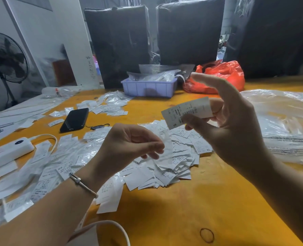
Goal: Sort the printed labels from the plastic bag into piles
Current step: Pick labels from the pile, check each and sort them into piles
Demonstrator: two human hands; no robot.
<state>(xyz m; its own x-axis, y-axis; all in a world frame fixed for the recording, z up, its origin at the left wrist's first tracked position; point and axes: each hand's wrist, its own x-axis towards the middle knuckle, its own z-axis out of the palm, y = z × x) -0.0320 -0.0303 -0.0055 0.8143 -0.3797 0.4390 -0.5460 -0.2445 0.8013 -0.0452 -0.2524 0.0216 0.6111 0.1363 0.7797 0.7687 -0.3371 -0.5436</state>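
Observation:
My right hand (232, 125) pinches a small stack of white printed labels (188, 111) marked "S" between thumb and fingers, raised above the yellow table (191, 210). My left hand (129, 148) pinches a small clear plastic bag (165, 148) that hangs down over a heap of loose labels (179, 157). More labels and little clear bags (46, 167) lie spread under my left forearm. Another pile of labels (111, 105) sits farther back.
A black phone (75, 119) and a white power strip (7, 152) with its cable lie at the left. A purple tray (149, 87) with bags and a red plastic bag (221, 75) stand behind. Large clear bags (285, 125) lie at the right; a rubber band (207, 235) lies near.

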